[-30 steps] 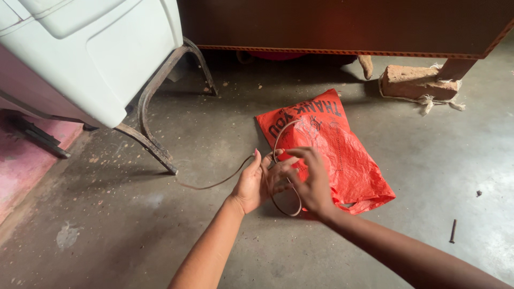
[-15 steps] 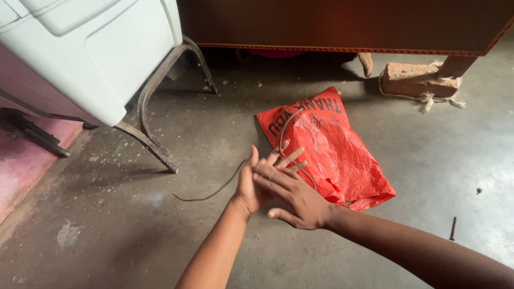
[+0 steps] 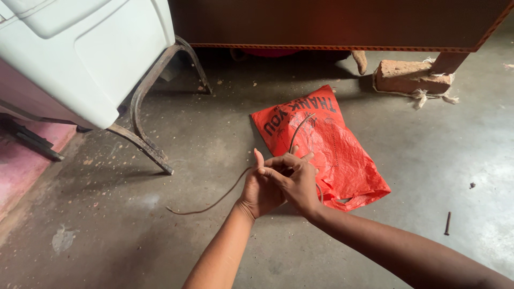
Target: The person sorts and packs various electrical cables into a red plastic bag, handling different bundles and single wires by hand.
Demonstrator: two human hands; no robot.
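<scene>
Both my hands meet low over the concrete floor, just left of a flat red plastic bag (image 3: 332, 144). My left hand (image 3: 258, 188) is held upright with fingers straight, and a thin brown cord (image 3: 214, 202) is looped around it. My right hand (image 3: 297, 182) overlaps it from the right and pinches the cord against the left fingers. One end of the cord trails left across the floor. The other end (image 3: 297, 134) arcs up over the red bag.
A white appliance (image 3: 80, 48) on a curved metal stand (image 3: 140, 126) fills the upper left. A dark wooden cabinet (image 3: 332, 21) runs along the back, with a brick (image 3: 409, 76) under its leg. A nail (image 3: 446, 223) lies on the floor at right.
My right hand swept over the left and closed in on the cord, wrapping it round the left fingers. The loop over the bag shrank, and the trailing end shifted on the floor.
</scene>
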